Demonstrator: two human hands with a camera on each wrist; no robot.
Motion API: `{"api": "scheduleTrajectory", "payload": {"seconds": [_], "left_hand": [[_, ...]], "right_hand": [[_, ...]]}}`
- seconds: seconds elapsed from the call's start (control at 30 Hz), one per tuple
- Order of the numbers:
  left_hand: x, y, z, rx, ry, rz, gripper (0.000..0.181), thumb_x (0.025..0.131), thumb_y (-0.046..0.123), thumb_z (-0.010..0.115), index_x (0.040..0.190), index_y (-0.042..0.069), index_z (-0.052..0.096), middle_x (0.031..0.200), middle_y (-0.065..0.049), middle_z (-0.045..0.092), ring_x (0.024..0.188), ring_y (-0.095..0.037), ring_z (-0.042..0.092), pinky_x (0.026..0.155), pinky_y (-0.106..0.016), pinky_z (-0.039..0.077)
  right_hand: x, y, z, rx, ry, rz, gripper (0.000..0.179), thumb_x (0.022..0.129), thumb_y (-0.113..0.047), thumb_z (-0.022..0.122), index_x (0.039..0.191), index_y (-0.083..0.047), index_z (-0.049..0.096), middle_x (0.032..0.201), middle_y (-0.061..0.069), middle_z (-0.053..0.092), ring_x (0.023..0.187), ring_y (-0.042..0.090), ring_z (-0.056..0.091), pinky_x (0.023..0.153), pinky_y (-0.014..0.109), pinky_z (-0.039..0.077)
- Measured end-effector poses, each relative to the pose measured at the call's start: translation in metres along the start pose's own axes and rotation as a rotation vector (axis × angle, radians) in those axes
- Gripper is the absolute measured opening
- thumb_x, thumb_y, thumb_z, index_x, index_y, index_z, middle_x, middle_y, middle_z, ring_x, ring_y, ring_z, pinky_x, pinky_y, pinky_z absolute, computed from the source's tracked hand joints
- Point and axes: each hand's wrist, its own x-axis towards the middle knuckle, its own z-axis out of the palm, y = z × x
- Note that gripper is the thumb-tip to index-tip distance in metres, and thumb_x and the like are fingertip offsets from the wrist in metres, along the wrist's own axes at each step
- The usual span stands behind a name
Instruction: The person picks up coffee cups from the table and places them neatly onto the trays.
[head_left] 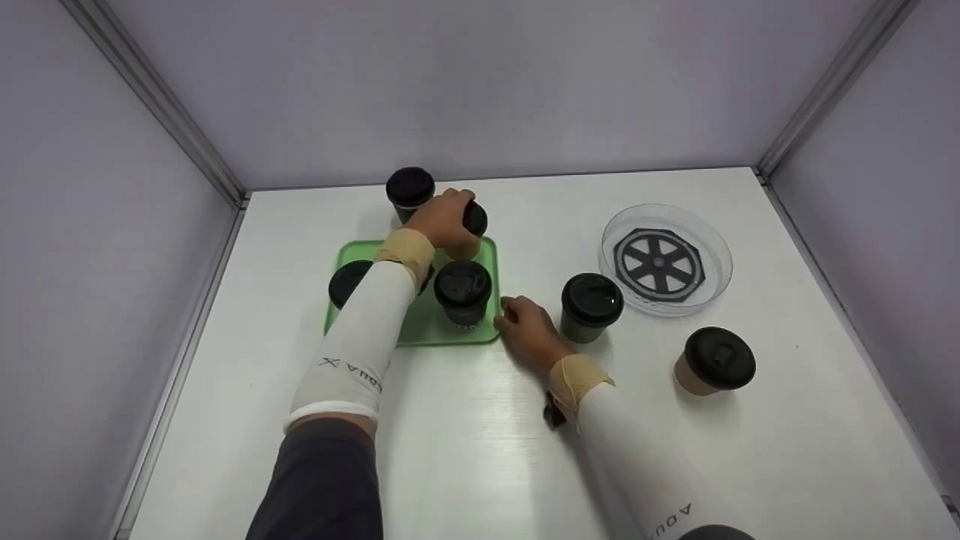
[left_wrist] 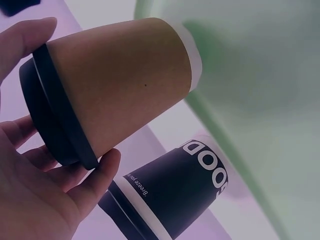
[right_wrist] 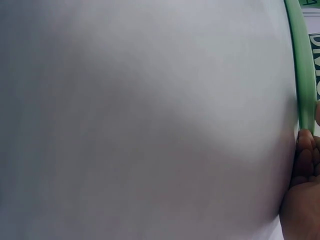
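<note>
My left hand (head_left: pixel 444 221) grips a brown paper cup (left_wrist: pixel 125 85) by its black lid, thumb on one side and fingers on the other. The cup is at the far right part of a green tray (head_left: pixel 416 334), its white base by the tray surface in the left wrist view. At the tray's near right corner, my right hand (head_left: pixel 529 328) pinches the green rim (right_wrist: pixel 303 65). On the tray stand a dark cup (head_left: pixel 463 294) on the right and another black-lidded cup (head_left: pixel 348 282) on the left, partly hidden by my left forearm.
Behind the tray stands a dark cup (head_left: pixel 410 189) with white lettering. Right of my right hand are a green cup (head_left: pixel 589 306) and a brown cup (head_left: pixel 712 361), both black-lidded. A clear round dish (head_left: pixel 716 289) with a black wheel-like pattern lies farther back. Walls border the white table.
</note>
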Motion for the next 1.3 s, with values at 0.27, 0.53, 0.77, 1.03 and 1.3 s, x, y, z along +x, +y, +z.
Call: {"api": "scheduleTrajectory", "payload": {"seconds": [0.27,0.53,0.77,1.03,1.3], "left_hand": [[-0.002,-0.001,0.001,0.0,-0.01,-0.009,0.084,0.079,0.029,0.067,0.153,0.015,0.031,0.145,-0.011,0.039,0.119,-0.025,0.047,0.095,-0.041,0.042],[-0.002,-0.003,0.003,0.004,-0.007,-0.015,0.084,0.078,0.03,0.069,0.152,0.014,0.032,0.144,-0.012,0.041,0.118,-0.026,0.047,0.095,-0.041,0.042],[-0.003,-0.002,0.003,0.007,-0.012,-0.013,0.083,0.079,0.029,0.069,0.152,0.013,0.032,0.141,-0.013,0.042,0.116,-0.026,0.048,0.095,-0.041,0.042],[0.003,-0.006,0.008,0.002,-0.007,-0.026,0.084,0.078,0.027,0.068,0.152,0.014,0.032,0.144,-0.012,0.041,0.117,-0.025,0.047,0.095,-0.04,0.042],[0.006,-0.007,0.012,0.016,-0.001,-0.03,0.085,0.076,0.029,0.067,0.153,0.016,0.031,0.145,-0.011,0.04,0.117,-0.024,0.047,0.094,-0.04,0.043]], "right_hand": [[-0.001,-0.001,0.001,0.045,0.002,0.038,0.022,0.097,-0.017,0.058,0.116,-0.01,0.066,0.09,0.006,0.054,0.085,0.02,0.051,0.075,0.037,0.044],[-0.004,-0.002,0.002,0.088,0.009,0.052,0.026,0.097,-0.016,0.057,0.122,-0.009,0.064,0.094,0.006,0.055,0.09,0.02,0.052,0.079,0.036,0.044],[-0.003,-0.002,0.001,-0.021,0.013,0.013,0.021,0.097,-0.018,0.06,0.114,-0.007,0.064,0.088,0.004,0.051,0.082,0.019,0.049,0.073,0.035,0.041],[-0.004,-0.001,0.0,0.01,0.01,0.034,0.027,0.097,-0.018,0.059,0.122,-0.007,0.063,0.092,0.004,0.053,0.089,0.02,0.051,0.08,0.036,0.042],[-0.005,-0.002,0.001,0.017,0.014,0.047,0.025,0.097,-0.019,0.059,0.12,-0.009,0.063,0.089,0.006,0.053,0.084,0.021,0.05,0.076,0.037,0.042]]}}
